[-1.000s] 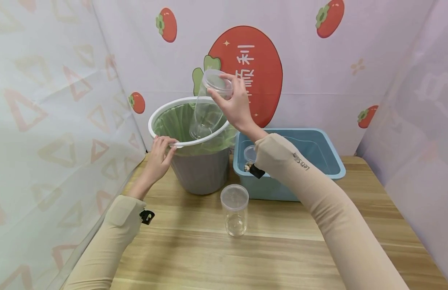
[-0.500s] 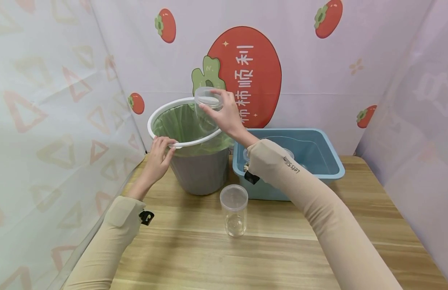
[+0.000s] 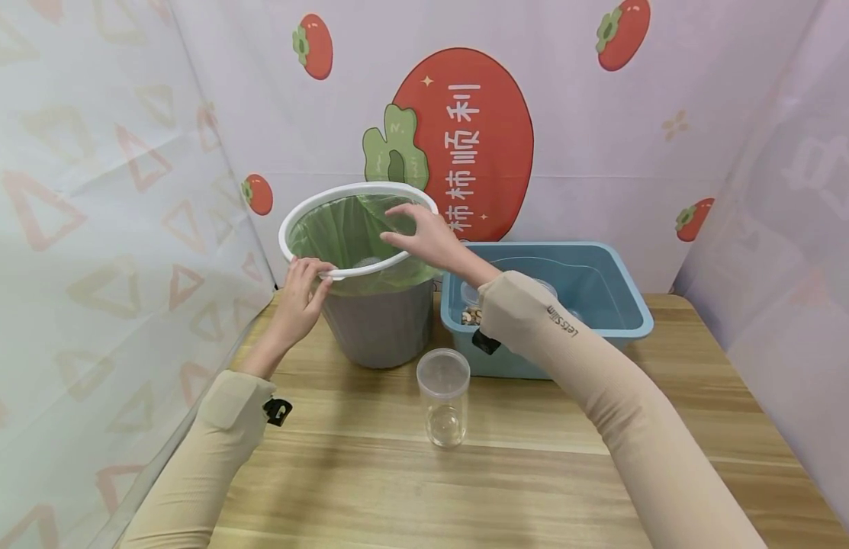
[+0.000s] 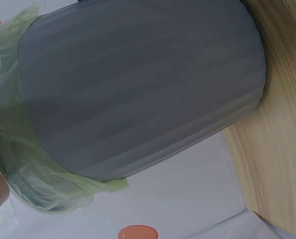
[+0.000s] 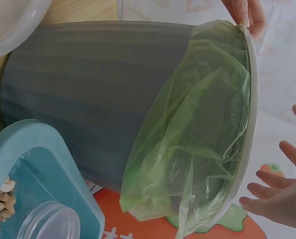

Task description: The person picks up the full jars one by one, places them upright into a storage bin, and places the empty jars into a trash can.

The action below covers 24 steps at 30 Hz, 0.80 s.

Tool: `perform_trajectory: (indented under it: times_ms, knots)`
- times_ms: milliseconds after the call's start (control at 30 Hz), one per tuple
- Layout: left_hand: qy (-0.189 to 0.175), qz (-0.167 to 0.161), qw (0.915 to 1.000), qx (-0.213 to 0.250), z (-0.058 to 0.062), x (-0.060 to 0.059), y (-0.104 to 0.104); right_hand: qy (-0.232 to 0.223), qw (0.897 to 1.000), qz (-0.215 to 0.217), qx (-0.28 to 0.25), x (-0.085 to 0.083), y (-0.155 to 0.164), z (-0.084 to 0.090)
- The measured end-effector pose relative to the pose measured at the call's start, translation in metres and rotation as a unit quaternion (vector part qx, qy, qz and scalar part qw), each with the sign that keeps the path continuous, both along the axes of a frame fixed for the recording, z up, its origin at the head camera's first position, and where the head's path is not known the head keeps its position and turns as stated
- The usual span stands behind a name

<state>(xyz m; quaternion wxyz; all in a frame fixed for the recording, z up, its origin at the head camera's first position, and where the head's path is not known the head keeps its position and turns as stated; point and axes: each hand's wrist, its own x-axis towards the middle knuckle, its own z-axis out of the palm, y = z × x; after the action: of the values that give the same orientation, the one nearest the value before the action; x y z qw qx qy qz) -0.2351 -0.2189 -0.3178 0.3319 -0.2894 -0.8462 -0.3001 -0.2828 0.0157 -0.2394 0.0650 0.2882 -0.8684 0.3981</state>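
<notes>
A grey trash bin (image 3: 379,328) with a white rim and a green liner bag (image 3: 328,232) stands at the left rear of the table. My left hand (image 3: 302,297) grips the front left of its rim, thumb and fingers on the edge. Over the right side of the bin's mouth hovers my right hand (image 3: 427,240), fingers spread and holding nothing. Just behind the front rim shows a round piece of a clear plastic jar (image 3: 366,261) inside the bin, the rest hidden. A second clear lidded jar (image 3: 445,400) stands upright on the table before the bin.
Right of the bin sits a blue plastic tub (image 3: 640,324). Nuts (image 5: 1,206) and a clear jar (image 5: 53,221) show in it, partly covered by my right forearm in the head view. Printed curtains (image 3: 575,137) enclose the table's back and sides.
My right hand lowered the tilted clear jar into the bin and let it go; the hand is now empty. My left hand stays on the rim.
</notes>
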Motion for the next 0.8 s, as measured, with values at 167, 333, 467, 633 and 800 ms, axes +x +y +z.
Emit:
perform_trajectory:
  times_ms: [167,333,467,633,800]
  knots:
    - [0.001,0.000,1.0000,0.001,-0.001,-0.001,0.000,0.039,0.999,0.020,0.010,0.013,0.007,-0.007]
    - [0.001,-0.002,1.0000,0.002,-0.001,-0.003,-0.001,0.059,0.996,0.064,-0.010,0.025,0.016,-0.014]
    - [-0.002,-0.004,1.0000,0.002,0.000,-0.001,0.000,0.064,0.994,0.090,-0.020,0.034,0.023,-0.019]
    - [-0.004,-0.002,1.0000,0.002,0.000,-0.002,0.000,0.050,0.993,0.106,-0.021,0.047,0.031,-0.025]
    - [-0.005,-0.001,1.0000,0.003,-0.001,-0.002,0.000,0.054,0.990,0.128,-0.015,0.058,0.039,-0.033]
